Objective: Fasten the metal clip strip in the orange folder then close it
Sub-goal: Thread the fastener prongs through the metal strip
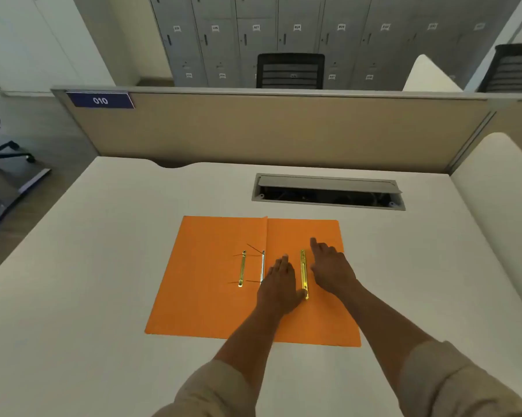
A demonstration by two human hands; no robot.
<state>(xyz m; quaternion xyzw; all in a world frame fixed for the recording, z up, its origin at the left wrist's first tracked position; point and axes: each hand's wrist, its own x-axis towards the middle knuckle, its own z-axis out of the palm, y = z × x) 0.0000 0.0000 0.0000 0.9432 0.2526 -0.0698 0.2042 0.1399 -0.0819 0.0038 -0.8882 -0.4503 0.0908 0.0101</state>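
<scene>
An orange folder (211,284) lies open and flat on the white desk. A loose gold metal clip strip (304,273) lies lengthwise on its right half. On the left half, near the spine, sit a second gold strip (242,268) and a silver prong fastener (263,266) with thin prongs sticking out. My left hand (279,285) rests palm down just left of the loose strip, its thumb touching the strip's near end. My right hand (328,264) lies flat just right of the strip, fingers spread. Neither hand holds anything.
The white desk (103,266) extends on all sides of the folder. An open cable tray slot (328,192) sits behind the folder. A beige partition (268,130) walls the far edge, with a black chair (290,70) and grey lockers beyond. Another desk surface rises at the right.
</scene>
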